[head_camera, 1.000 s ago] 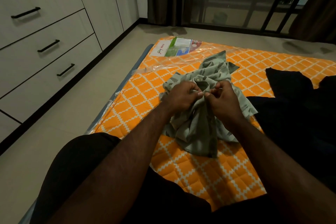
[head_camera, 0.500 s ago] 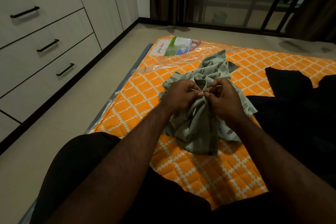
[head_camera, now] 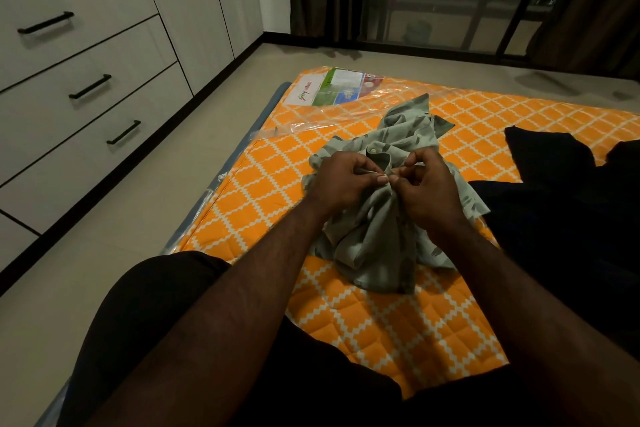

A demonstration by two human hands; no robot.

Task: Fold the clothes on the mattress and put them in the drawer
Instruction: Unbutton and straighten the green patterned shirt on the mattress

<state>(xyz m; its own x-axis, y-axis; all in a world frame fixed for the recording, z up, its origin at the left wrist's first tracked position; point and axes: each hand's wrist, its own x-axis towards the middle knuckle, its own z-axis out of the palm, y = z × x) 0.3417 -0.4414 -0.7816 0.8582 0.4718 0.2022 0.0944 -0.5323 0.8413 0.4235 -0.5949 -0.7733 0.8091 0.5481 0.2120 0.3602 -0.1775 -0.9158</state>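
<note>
Nearest us, we see the orange quilted mattress (head_camera: 398, 329) with its white diamond pattern. On it lies the crumpled pale green printed shirt (head_camera: 374, 246). Over the shirt the left hand (head_camera: 341, 180) and right hand (head_camera: 427, 191) come together, each pinching the buttoned front edge just below the collar. A black garment (head_camera: 550, 163) lies to the shirt's right. Farther left, across the floor, we note the white drawers with black bar handles (head_camera: 90, 87), all closed.

Left grip (head_camera: 341, 180) and right grip (head_camera: 427, 188) meet nearly knuckle to knuckle, curled fingers pinching the shirt (head_camera: 377, 246).
</note>
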